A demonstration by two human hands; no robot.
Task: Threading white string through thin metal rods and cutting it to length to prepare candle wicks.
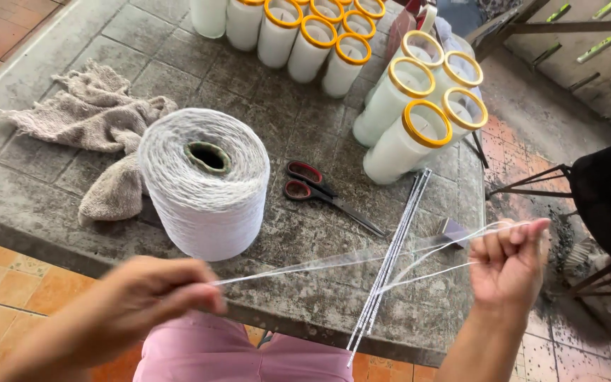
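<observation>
My left hand (151,293) pinches one end of a white string (334,262) near the table's front edge, blurred by motion. The string stretches right to my right hand (509,263), which is closed around it with loops over the fingers, beyond the table's right edge. A big spool of white string (203,185) stands upright on the grey table (305,127), just behind my left hand. A bundle of thin white rods (394,255) lies under the stretched string, reaching past the front edge.
Red-handled scissors (323,194) lie beside the spool. A crumpled beige rag (97,120) is at the left. Several white candle jars with yellow rims (419,117) stand and lean at the back. A dark chair (602,205) is on the right over the tiled floor.
</observation>
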